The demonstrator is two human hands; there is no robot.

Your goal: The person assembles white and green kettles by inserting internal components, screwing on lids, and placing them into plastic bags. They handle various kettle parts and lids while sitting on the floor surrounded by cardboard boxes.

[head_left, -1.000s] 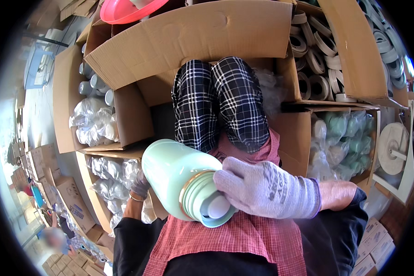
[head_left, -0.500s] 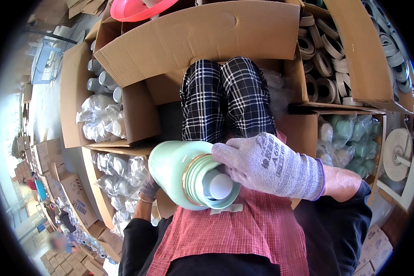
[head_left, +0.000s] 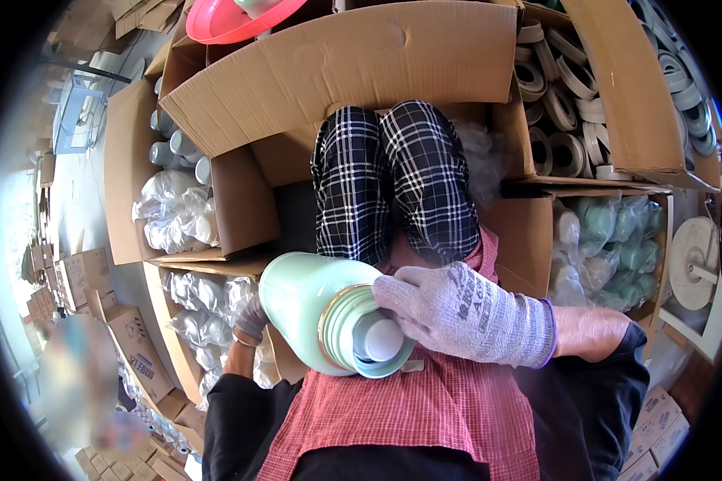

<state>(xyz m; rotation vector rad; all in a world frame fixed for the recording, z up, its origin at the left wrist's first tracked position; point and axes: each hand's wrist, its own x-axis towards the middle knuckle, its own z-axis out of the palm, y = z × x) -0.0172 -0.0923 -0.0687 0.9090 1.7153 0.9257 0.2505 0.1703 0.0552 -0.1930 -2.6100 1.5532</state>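
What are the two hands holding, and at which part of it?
Both hold the pale green flask body. The gloved right hand grips its open rim end, fingers over the rim. The left hand supports the far side, mostly hidden.

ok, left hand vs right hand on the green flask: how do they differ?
The right hand lies in full view over the mint-green flask at its open rim; the left hand is mostly hidden behind the flask's body. The right hand's fingers lie on the rim; the left's barely show. Both wear grey knit gloves and touch the flask.
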